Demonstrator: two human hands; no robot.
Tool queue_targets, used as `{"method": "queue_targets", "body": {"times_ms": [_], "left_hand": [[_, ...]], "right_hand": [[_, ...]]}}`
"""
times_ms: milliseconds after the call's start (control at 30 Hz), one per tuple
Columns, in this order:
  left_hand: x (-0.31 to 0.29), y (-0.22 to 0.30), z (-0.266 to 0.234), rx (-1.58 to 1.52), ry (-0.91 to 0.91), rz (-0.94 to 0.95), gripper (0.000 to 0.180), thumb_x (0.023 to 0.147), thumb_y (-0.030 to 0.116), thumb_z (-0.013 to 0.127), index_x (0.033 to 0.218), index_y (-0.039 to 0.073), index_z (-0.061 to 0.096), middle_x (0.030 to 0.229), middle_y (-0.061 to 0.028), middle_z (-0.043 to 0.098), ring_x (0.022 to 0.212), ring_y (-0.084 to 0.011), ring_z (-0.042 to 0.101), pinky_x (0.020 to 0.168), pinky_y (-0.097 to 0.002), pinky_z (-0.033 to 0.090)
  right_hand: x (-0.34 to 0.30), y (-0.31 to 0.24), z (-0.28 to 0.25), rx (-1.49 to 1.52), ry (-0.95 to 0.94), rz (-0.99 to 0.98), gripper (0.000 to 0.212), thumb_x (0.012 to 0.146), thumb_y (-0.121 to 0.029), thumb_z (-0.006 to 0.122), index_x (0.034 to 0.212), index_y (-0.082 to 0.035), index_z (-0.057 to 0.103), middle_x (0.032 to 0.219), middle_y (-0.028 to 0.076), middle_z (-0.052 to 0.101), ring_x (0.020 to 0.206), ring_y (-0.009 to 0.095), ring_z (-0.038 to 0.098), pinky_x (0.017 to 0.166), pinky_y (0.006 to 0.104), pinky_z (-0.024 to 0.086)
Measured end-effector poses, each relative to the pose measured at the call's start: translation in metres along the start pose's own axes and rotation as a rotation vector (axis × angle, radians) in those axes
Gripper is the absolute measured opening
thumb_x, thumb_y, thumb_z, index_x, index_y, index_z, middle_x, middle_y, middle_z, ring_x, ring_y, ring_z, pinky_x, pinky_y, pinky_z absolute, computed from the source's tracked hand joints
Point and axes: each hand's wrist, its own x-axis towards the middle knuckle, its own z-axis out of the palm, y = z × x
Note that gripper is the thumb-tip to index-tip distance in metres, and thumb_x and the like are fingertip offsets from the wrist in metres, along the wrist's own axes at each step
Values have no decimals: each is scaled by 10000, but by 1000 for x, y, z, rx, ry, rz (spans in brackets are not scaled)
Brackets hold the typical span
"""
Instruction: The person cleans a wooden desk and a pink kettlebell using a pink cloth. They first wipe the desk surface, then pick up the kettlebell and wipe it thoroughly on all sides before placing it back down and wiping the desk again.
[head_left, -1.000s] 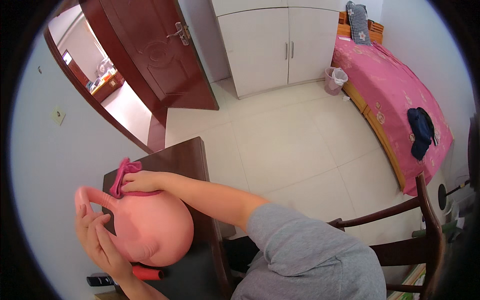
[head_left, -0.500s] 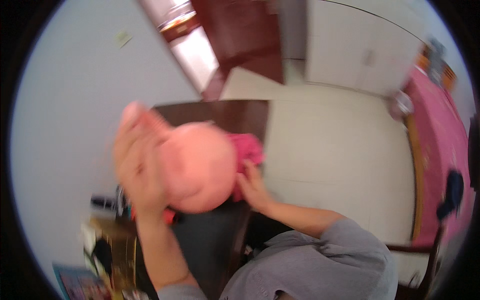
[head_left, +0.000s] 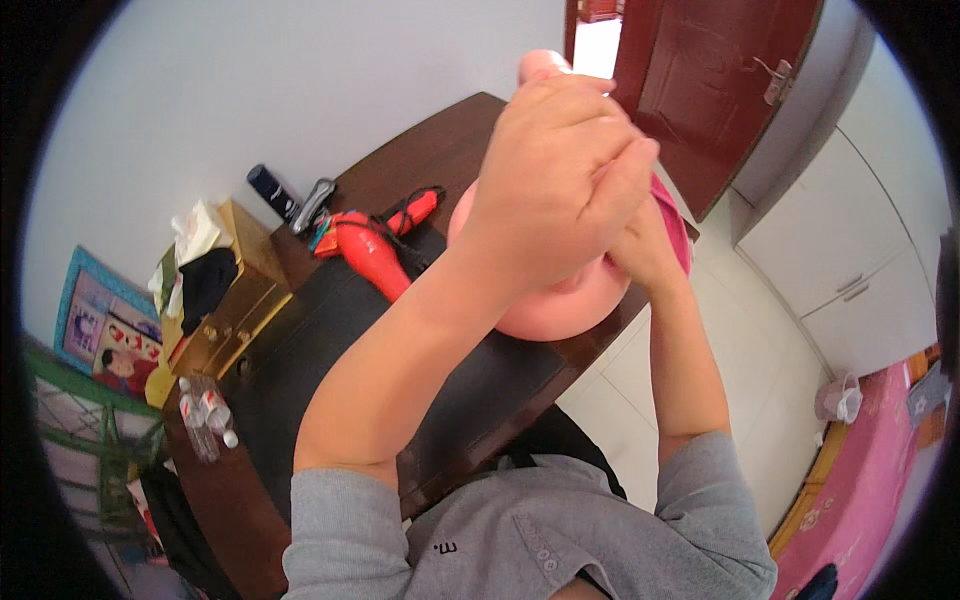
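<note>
A smooth, rounded pink form (head_left: 545, 310) stands on the dark wooden desk (head_left: 330, 350). My left hand (head_left: 560, 165) lies over its top with the fingers curled down around it. My right hand (head_left: 640, 250) is pressed against its far right side, fingers closed on a darker pink cloth (head_left: 678, 225) that wraps that side. Most of the form is hidden by my hands. A pale pink tip (head_left: 540, 65) sticks out above my left hand.
A red hair dryer (head_left: 372, 258), a black bottle (head_left: 272, 192), a gold box with tissues (head_left: 235, 295) and small bottles (head_left: 205, 412) sit on the desk. A dark red door (head_left: 720, 80), white wardrobe (head_left: 850, 250), waste bin (head_left: 838, 400) and pink bed (head_left: 865, 510) are to the right.
The view has swung toward the wall side of the desk. My left hand has moved from the form's left side onto its top, while my right hand stays at the pink cloth.
</note>
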Motion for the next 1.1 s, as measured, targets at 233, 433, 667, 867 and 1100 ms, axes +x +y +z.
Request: {"method": "queue_targets", "body": {"times_ms": [233, 433, 667, 867, 1100], "left_hand": [[-30, 9, -4, 78, 37, -95, 349, 945, 177, 625, 1262, 41, 680, 1407, -188, 582, 1297, -402, 562, 1111, -488, 425], [-88, 43, -25, -18, 38, -282, 592, 953, 154, 614, 1508, 5, 474, 1567, -251, 433, 1414, -408, 466, 1164, -458, 371], [-182, 96, -23, 29, -17, -761, 585, 1018, 173, 581, 1541, -16, 400, 1577, -263, 396, 1471, -402, 394, 1207, -438, 319], [-189, 120, -43, -1076, 452, -1809, 557, 1103, 442, 434, 1506, 60, 467, 1552, -116, 481, 1423, -272, 470, 1154, -419, 408], [-142, 124, -78, -1102, 523, -1242, 364, 1096, 260, 483, 1386, 52, 559, 1373, -99, 603, 1233, -170, 604, 1094, -360, 467]], "right_hand": [[-68, 9, 23, -75, 222, 126, 241, 916, -68, 627, 1135, -21, 718, 1261, 193, 641, 1214, 364, 574, 1050, 427, 431], [-131, -32, 80, -366, 545, 162, 272, 925, -9, 641, 1183, -64, 706, 1193, 209, 620, 1155, 381, 571, 1051, 459, 415], [-190, -54, 95, -325, 311, 182, 297, 890, 26, 676, 1167, -73, 714, 1179, 201, 632, 1099, 380, 590, 1033, 474, 413], [-166, -100, 98, -95, -43, 66, 399, 831, 31, 735, 1207, -102, 721, 1198, 208, 642, 1055, 390, 641, 898, 444, 522], [-99, -120, 53, 106, -60, -300, 538, 879, -308, 762, 1350, -76, 643, 1205, 211, 674, 1012, 385, 684, 851, 470, 549]]}}
